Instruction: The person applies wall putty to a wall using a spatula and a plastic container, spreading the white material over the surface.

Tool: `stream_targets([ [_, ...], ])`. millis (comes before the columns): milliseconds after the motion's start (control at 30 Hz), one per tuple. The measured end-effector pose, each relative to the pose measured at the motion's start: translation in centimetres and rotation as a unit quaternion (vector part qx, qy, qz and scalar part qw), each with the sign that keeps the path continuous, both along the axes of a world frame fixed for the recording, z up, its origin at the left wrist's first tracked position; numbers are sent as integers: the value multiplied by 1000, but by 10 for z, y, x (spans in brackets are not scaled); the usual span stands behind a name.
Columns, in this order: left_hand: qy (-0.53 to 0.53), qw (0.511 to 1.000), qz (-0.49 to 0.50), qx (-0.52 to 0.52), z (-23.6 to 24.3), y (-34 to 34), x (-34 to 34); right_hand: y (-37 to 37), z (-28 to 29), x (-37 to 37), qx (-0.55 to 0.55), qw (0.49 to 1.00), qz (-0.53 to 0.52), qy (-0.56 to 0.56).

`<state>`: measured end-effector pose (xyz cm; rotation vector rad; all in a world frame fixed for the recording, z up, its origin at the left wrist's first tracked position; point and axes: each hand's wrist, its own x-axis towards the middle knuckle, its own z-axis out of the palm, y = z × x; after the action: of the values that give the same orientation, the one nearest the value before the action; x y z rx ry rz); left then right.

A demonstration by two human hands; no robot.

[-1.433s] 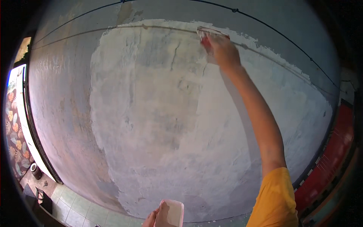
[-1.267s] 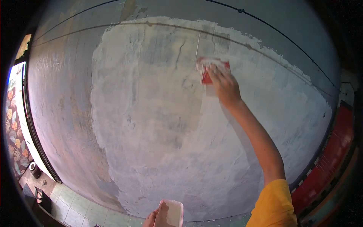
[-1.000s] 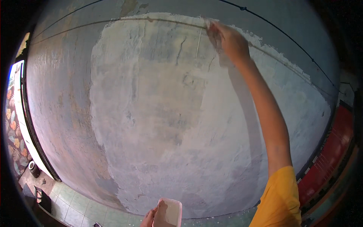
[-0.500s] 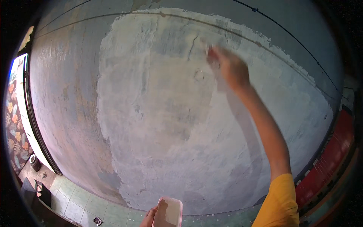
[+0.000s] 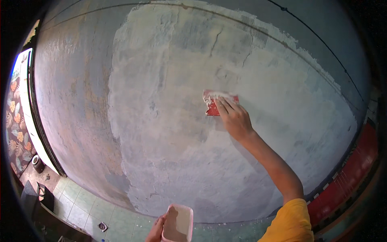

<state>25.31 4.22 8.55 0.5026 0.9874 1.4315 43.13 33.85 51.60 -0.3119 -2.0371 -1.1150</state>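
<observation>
With its fingers spread over the back, my right hand [image 5: 234, 119] presses a red putty scraper [image 5: 213, 108] against the wall. White filler smears the scraper's upper part. Pale, uneven filler [image 5: 177, 133] covers a wide patch of the wall around it, with thin dark cracks above the hand. Low in the view, my left hand [image 5: 157, 230] grips the side of a pinkish rectangular tub [image 5: 191, 226]. The tub's inside is pale, and a shadow falls across part of it. How much filler it holds I cannot tell.
Black cables [image 5: 318, 46] run across the upper wall. Bare grey-brown wall [image 5: 76, 105] lies left of the filler. Green floor tiles [image 5: 94, 207] with pale spots run along its foot. A red panel [image 5: 342, 177] stands right; a dark pot [image 5: 37, 163] and leaf-patterned surface [image 5: 18, 133] are left.
My right hand has moved down the wall with the scraper, whose red face now shows flat against it. The left hand still holds the tub. The view has shifted slightly.
</observation>
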Motion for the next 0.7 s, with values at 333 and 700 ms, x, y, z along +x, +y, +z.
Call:
stream_targets([
  [333, 39, 989, 73, 120, 104, 5, 1, -117, -182, 16, -830, 288, 312, 362],
  [700, 15, 985, 142, 98, 122, 12, -4, -119, -299, 65, -793, 111, 209, 562],
])
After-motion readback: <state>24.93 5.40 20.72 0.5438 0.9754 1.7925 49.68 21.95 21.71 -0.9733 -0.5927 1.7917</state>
